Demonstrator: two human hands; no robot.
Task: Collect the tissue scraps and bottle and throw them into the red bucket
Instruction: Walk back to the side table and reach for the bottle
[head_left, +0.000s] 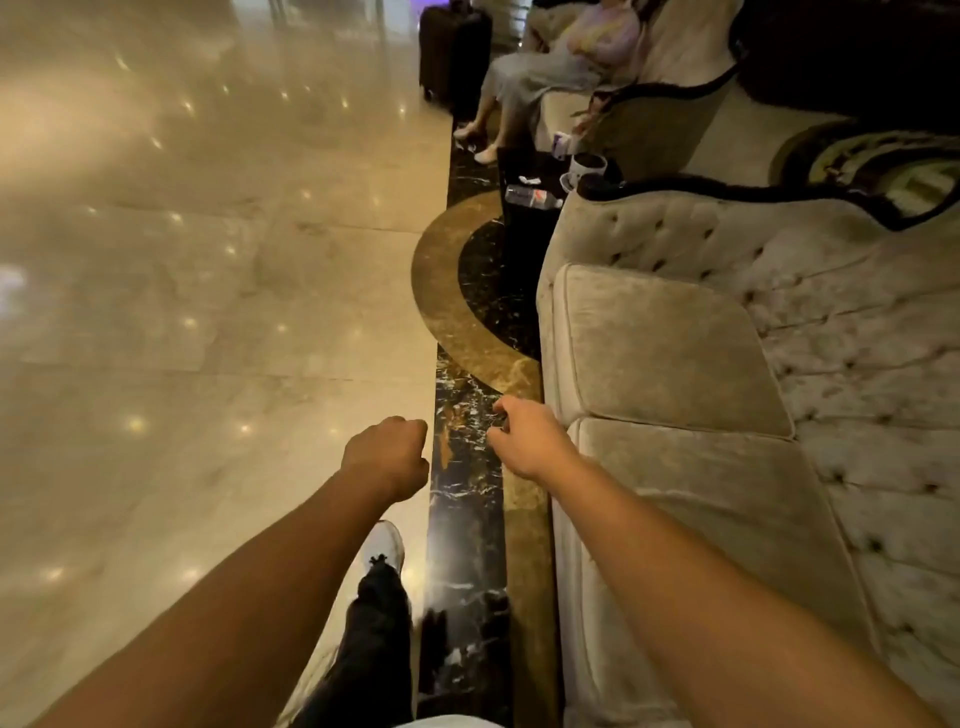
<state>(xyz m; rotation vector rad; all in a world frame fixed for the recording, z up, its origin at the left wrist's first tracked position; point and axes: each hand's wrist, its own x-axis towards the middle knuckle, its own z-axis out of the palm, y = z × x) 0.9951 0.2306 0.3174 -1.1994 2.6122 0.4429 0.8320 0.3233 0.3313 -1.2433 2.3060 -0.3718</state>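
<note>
A clear plastic bottle with a red label lies on its side on a small black side table far ahead, between two sofas. A white tissue scrap lies on the same table behind the bottle. My left hand is held out over the floor with its fingers curled shut and nothing seen in it. My right hand reaches forward beside the near sofa, fingers curled closed, empty. Both hands are far short of the table. No red bucket is in view.
A beige tufted sofa runs along my right. A white cup stands at the table's back. A seated person and a dark suitcase are beyond it. Polished marble floor spreads to the left.
</note>
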